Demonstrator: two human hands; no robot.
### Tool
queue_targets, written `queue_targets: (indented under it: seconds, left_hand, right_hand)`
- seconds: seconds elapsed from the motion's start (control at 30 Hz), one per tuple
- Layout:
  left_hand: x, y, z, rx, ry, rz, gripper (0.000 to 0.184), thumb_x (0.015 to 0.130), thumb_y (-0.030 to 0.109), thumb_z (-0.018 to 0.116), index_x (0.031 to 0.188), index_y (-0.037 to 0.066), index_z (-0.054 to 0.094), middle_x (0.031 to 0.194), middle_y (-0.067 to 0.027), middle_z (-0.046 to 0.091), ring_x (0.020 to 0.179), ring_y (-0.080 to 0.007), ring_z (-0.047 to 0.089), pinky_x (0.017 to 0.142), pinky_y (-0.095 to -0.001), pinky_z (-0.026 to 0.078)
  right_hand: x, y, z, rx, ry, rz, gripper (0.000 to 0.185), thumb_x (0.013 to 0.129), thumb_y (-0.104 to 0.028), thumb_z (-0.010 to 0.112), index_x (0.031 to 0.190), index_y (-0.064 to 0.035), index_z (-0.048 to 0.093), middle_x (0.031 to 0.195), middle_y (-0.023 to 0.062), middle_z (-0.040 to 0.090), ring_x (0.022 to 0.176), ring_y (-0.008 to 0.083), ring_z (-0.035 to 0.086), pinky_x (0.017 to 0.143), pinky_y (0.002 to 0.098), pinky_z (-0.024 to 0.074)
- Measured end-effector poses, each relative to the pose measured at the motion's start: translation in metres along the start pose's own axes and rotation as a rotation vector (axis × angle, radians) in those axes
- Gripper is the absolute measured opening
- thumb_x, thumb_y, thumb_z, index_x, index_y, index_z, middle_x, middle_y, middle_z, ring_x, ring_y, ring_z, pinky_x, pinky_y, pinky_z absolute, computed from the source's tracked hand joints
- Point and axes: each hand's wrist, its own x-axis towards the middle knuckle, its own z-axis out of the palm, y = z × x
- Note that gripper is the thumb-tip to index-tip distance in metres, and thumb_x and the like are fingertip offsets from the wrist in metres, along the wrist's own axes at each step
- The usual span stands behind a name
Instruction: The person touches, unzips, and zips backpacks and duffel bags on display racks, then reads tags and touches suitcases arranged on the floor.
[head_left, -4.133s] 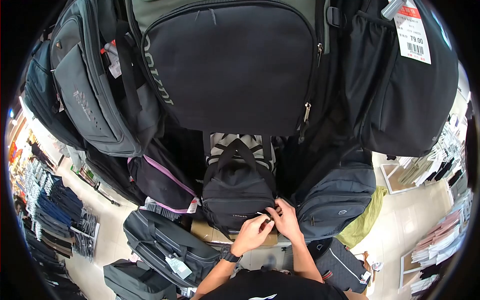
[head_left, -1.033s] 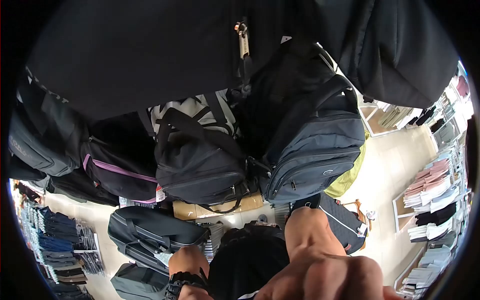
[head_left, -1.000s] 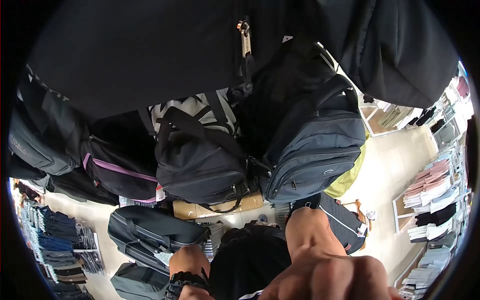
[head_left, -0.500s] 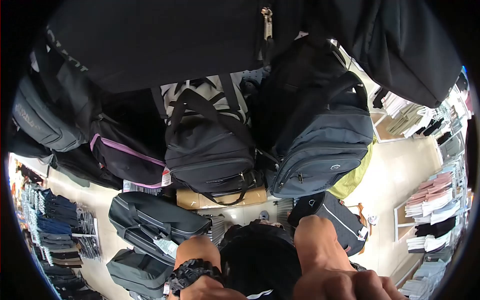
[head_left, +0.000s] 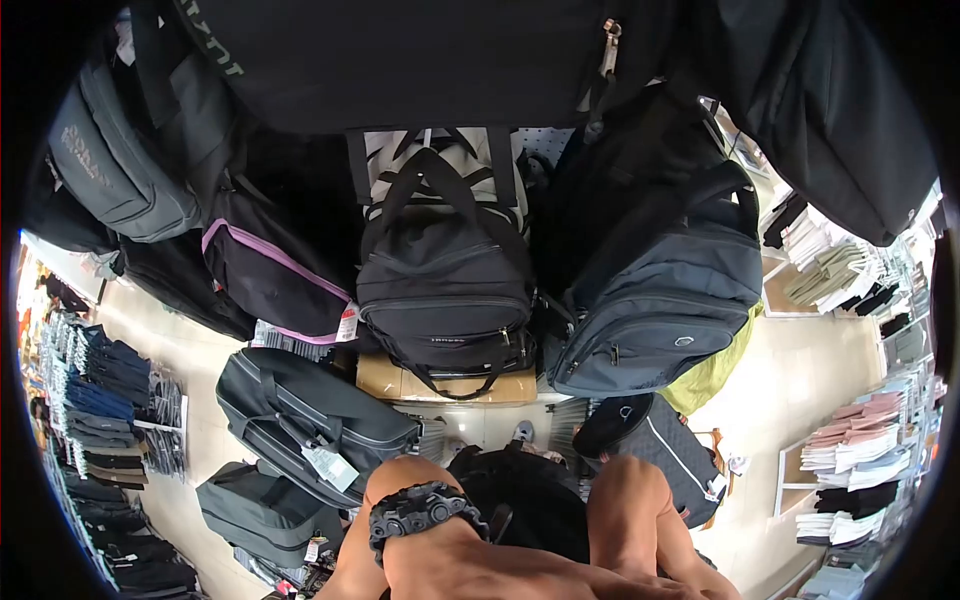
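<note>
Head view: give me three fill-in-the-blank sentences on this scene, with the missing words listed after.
The chunky black wristwatch is on the person's ____ wrist.
The brown cardboard box appears ____ (above/below) the black fabric backpack.
In the picture, the dark blue-grey fabric backpack is to that black backpack's ____.

Missing words: left; below; right.

Pale letters (head_left: 215,45) are running along the left side of the large black bag (head_left: 420,65) overhead, cut off at the top and seemingly ending in "NT". Small lettering (head_left: 449,340) is showing on the front of the middle black backpack (head_left: 445,260), and more is marking the grey backpack (head_left: 140,170) at left, neither coming out legibly. Print on the dark duffel bag's (head_left: 300,410) white tag (head_left: 330,467) is appearing too small to read.
</note>
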Motion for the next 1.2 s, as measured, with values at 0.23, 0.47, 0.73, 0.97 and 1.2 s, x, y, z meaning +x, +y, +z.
queue_targets:
  seconds: [0.23, 0.47, 0.73, 0.97, 1.2]
  left_hand:
    - [0.000, -0.004, 0.000, 0.014, 0.011, 0.009, 0.066, 0.102, 0.057, 0.047, 0.150, 0.012, 0.041, 0.150, -0.0163, 0.047, 0.139, -0.0331, 0.037, 0.110, -0.0614, 0.030]
    - [-0.002, -0.005, -0.002, 0.009, 0.015, 0.012, 0.062, 0.102, 0.054, 0.049, 0.147, 0.011, 0.043, 0.147, -0.0164, 0.049, 0.135, -0.0331, 0.040, 0.108, -0.0603, 0.033]
    - [0.001, -0.005, -0.002, -0.002, 0.015, 0.008, 0.058, 0.101, 0.050, 0.050, 0.143, 0.010, 0.045, 0.143, -0.0164, 0.051, 0.131, -0.0332, 0.043, 0.105, -0.0591, 0.036]
    - [-0.002, -0.007, -0.005, 0.006, 0.024, -0.012, 0.054, 0.101, 0.047, 0.051, 0.140, 0.009, 0.047, 0.140, -0.0164, 0.054, 0.127, -0.0332, 0.046, 0.102, -0.0580, 0.038]
    - [-0.003, -0.014, -0.007, 0.029, 0.035, -0.006, 0.050, 0.101, 0.043, 0.053, 0.137, 0.008, 0.049, 0.136, -0.0164, 0.056, 0.123, -0.0332, 0.049, 0.099, -0.0569, 0.040]
  right_hand:
    - [0.006, -0.007, -0.005, -0.102, -0.054, -0.002, 0.027, 0.110, -0.021, 0.055, 0.112, 0.0061, 0.062, 0.106, 0.0209, 0.070, 0.089, 0.0328, 0.074, 0.084, 0.0447, 0.0643]
    - [0.008, -0.007, -0.006, -0.154, -0.080, -0.001, 0.029, 0.110, -0.022, 0.055, 0.110, 0.0067, 0.062, 0.103, 0.0205, 0.070, 0.087, 0.0316, 0.074, 0.084, 0.0436, 0.0648]
    - [0.008, -0.009, -0.011, -0.194, -0.108, 0.006, 0.032, 0.111, -0.023, 0.054, 0.109, 0.0075, 0.063, 0.100, 0.0201, 0.070, 0.085, 0.0302, 0.074, 0.084, 0.0424, 0.0653]
    - [0.009, -0.011, -0.017, -0.202, -0.141, -0.007, 0.034, 0.111, -0.024, 0.053, 0.107, 0.0082, 0.063, 0.097, 0.0197, 0.070, 0.084, 0.0290, 0.074, 0.083, 0.0413, 0.0658]
    - [0.023, -0.040, -0.032, -0.162, -0.433, 0.294, 0.023, 0.103, -0.016, 0.071, 0.096, 0.0043, 0.062, 0.083, 0.0116, 0.064, 0.074, 0.0212, 0.069, 0.080, 0.0311, 0.0647]
